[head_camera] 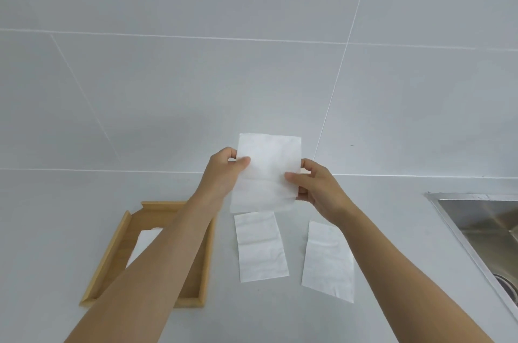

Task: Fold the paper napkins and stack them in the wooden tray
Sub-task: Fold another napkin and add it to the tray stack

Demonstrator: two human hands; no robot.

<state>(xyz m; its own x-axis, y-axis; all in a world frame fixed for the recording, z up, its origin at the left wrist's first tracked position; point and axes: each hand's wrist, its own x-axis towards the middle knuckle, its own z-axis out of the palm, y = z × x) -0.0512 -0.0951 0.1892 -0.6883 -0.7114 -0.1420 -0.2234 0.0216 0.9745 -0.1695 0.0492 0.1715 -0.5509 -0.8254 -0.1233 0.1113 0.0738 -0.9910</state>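
I hold a white paper napkin [266,171] upright in the air above the counter. My left hand [224,171] pinches its left edge and my right hand [314,185] pinches its right edge. A crease runs across the napkin's lower part. Two more white napkins lie flat on the counter below: one in the middle [260,247] and one to its right [328,258]. The wooden tray [112,253] sits at the left. A folded napkin [141,244] lies inside it, partly hidden by my left forearm.
A steel sink [487,230] is set into the white counter at the right edge. A grey tiled wall [196,76] rises behind the counter.
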